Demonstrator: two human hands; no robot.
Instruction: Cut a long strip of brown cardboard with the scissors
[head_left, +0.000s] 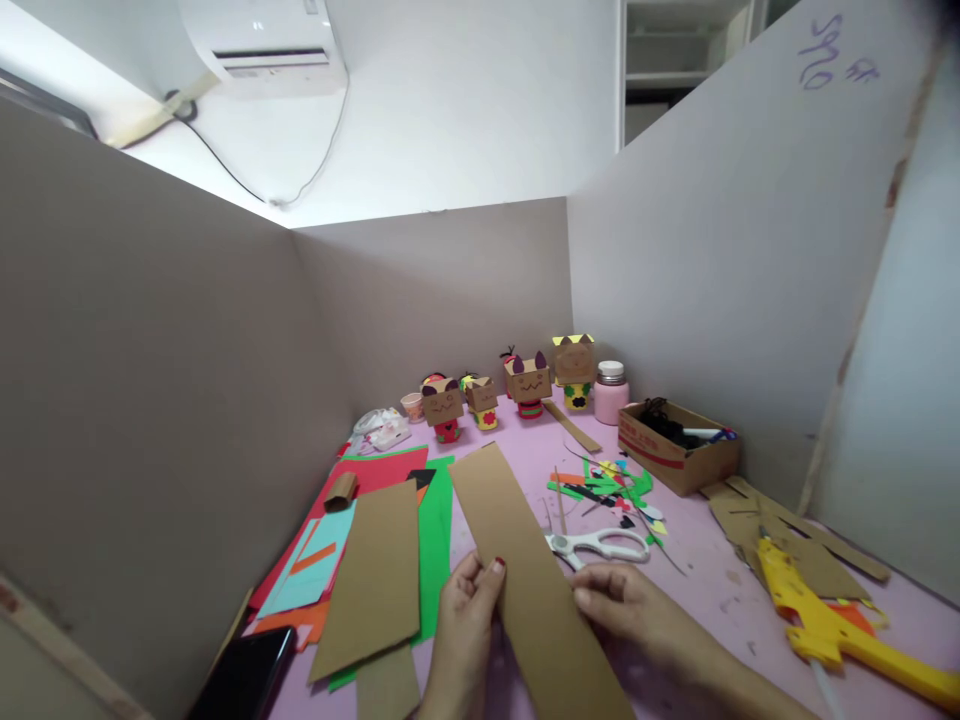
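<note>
A long strip of brown cardboard [536, 580] slants across the front of the pink table. My left hand [469, 615] grips its left edge, the thumb with a red nail lying on top. On the opposite edge, my right hand [626, 600] pinches the strip between thumb and curled fingers. White-handled scissors [600, 545] lie just beyond my right hand, their blades partly hidden by the strip. To the left of my left hand rests a wider cardboard sheet [375, 575] on top of green paper [435, 545].
Paper scraps [600, 485] are scattered beyond the scissors. At right are a yellow glue gun [817, 610], cardboard offcuts [795, 545] and an open box [675, 455]. Several cardboard-headed figures [529, 385] stand at the back beside a pink jar [611, 395]. A black phone [244, 670] lies front left. Grey partitions surround the table.
</note>
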